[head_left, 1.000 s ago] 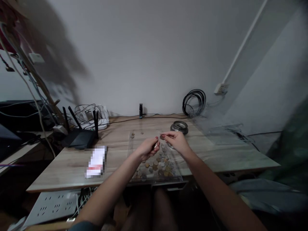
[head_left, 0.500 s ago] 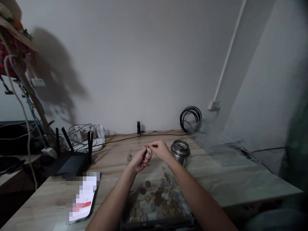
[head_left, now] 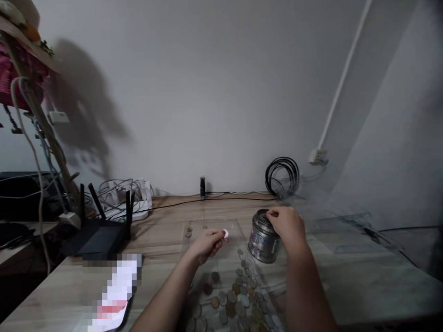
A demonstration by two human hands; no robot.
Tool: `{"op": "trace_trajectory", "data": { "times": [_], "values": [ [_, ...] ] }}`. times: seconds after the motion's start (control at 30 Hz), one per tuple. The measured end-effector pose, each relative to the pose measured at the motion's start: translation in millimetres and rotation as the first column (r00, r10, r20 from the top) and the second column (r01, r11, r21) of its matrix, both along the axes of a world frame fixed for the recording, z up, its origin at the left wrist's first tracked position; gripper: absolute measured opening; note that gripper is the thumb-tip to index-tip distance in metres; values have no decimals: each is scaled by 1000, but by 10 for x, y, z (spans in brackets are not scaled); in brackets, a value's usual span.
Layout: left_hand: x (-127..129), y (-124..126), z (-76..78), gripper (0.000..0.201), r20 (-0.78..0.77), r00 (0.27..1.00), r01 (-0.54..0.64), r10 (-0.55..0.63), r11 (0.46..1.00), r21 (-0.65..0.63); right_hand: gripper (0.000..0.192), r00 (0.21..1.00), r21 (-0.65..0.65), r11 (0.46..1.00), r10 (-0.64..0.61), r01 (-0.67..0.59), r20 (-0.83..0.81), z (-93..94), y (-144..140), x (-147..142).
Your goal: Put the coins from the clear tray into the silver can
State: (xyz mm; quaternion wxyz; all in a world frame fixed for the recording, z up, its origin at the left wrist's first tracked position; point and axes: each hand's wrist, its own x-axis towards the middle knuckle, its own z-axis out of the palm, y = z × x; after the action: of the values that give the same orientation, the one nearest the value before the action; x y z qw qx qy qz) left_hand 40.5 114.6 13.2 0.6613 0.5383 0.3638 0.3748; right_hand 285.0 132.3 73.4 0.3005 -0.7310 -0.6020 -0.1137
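Above the tray, my left hand (head_left: 207, 245) is closed, with a silvery coin (head_left: 225, 234) showing between thumb and forefinger. To its right stands a round metal coin bank (head_left: 262, 246), dark grey with printed sides and a slot in its lid. My right hand (head_left: 286, 223) is over that lid, thumb and fingers pinched together at the slot. Whatever the pinch holds is too small to make out. Below both hands, a clear plastic tray (head_left: 224, 222) bears several loose coins (head_left: 231, 296), silver and copper-coloured, mostly in its near part.
At left are a black router (head_left: 104, 235) with upright antennas and a phone (head_left: 116, 290). White cables (head_left: 128, 189) tangle behind the router. By the wall stand a small dark bottle (head_left: 202, 186) and a black cable coil (head_left: 282, 176). Clear plastic (head_left: 349, 235) lies at right.
My right hand has left my left hand and moved right onto the coin bank's lid. My left hand is slightly lower, with a coin now plainly visible. The view has shifted a little.
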Motion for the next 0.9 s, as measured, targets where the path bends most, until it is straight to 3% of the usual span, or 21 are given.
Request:
{"op": "trace_trajectory", "data": {
  "times": [0.07,0.13,0.2,0.27,0.33,0.4,0.43,0.5,0.6,0.67,0.7,0.83,0.9],
  "values": [
    [6,-5,5,38,5,1000,-6,6,1000,-9,20,999,75,997,17,-20,38,13,-50,-71],
    [13,-7,7,35,25,999,-29,30,999,-37,28,998,250,966,55,-62,32,33,-130,-194],
    [21,-9,6,32,51,997,-61,63,997,-54,33,974,365,905,227,-217,17,19,-209,-393],
    [29,-14,5,28,83,993,-82,86,996,-46,31,876,280,838,482,-468,20,-53,-256,-650],
    [33,-26,11,25,122,987,-104,105,994,-15,28,738,87,736,674,-672,-5,-157,-259,-896],
    [28,-37,26,23,152,982,-106,110,994,-34,26,648,-25,647,760,-762,-46,-241,-228,-1044],
    [22,-40,35,22,162,982,-88,100,993,-78,25,634,-16,634,771,-773,-64,-259,-207,-1061],
    [6,-37,49,21,189,979,-38,75,981,-191,24,687,111,691,723,-714,-75,-241,-169,-972],
    [-11,-9,42,28,205,976,-25,76,970,-242,23,912,332,873,403,-358,-75,-141,-122,-607],
    [-7,9,17,31,179,979,-64,99,979,-193,21,984,331,937,149,-109,-97,-96,-80,-323],
    [-1,15,3,31,162,981,-82,110,982,-168,20,991,284,958,77,-42,-113,-90,-54,-199],
    [26,8,-33,26,119,986,-106,113,992,-61,14,991,101,995,40,-27,-131,-114,23,48],
    [32,-2,-32,30,103,991,-89,87,996,10,15,996,152,988,31,-19,-78,-98,11,9]
  ]
}}
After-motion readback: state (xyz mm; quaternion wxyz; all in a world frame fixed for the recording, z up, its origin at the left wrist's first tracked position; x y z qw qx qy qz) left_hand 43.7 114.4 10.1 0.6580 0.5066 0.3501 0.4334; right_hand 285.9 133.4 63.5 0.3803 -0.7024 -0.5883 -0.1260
